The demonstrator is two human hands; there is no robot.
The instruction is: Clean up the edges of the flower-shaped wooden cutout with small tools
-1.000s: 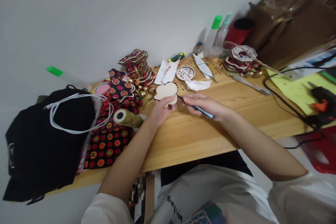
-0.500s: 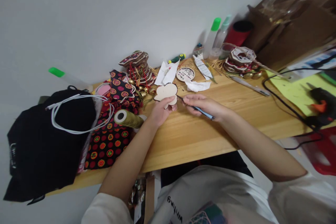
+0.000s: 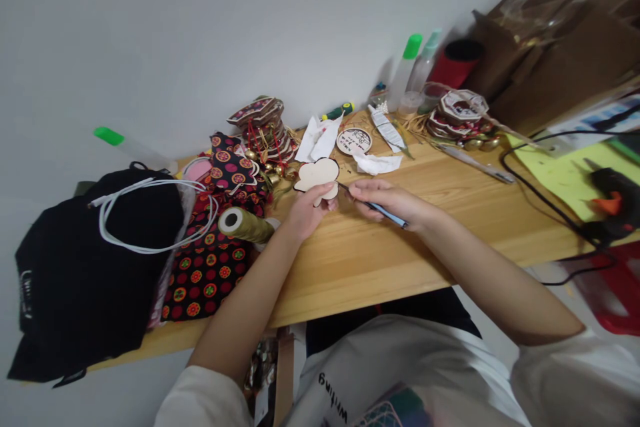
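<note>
Between the thumb and fingers of my left hand (image 3: pixel 309 212) is a pale, cloud-shaped wooden piece (image 3: pixel 316 175) with a dark edge, held above the table. My right hand (image 3: pixel 379 199) grips a slim tool with a light-blue handle (image 3: pixel 387 215), perhaps a craft knife or pen; its dark, thin end points at the right edge of the wooden piece. Whether the tip touches the edge, I cannot tell. Just behind lie a round wooden disc (image 3: pixel 354 141) with dark writing and crumpled white tissue (image 3: pixel 377 163).
Patterned cloth (image 3: pixel 210 280), a thread spool (image 3: pixel 245 225) and a black bag (image 3: pixel 95 267) with a white cable lie left. Strung ornaments with bells (image 3: pixel 270 137) stand behind. At right are a glue gun (image 3: pixel 610 197), its black cord, yellow paper (image 3: pixel 537 177) and a brown paper bag (image 3: pixel 565 47).
Both hands keep nearly the same pose, with the wooden piece and the blue tool in them. The whole view has shifted very slightly.
</note>
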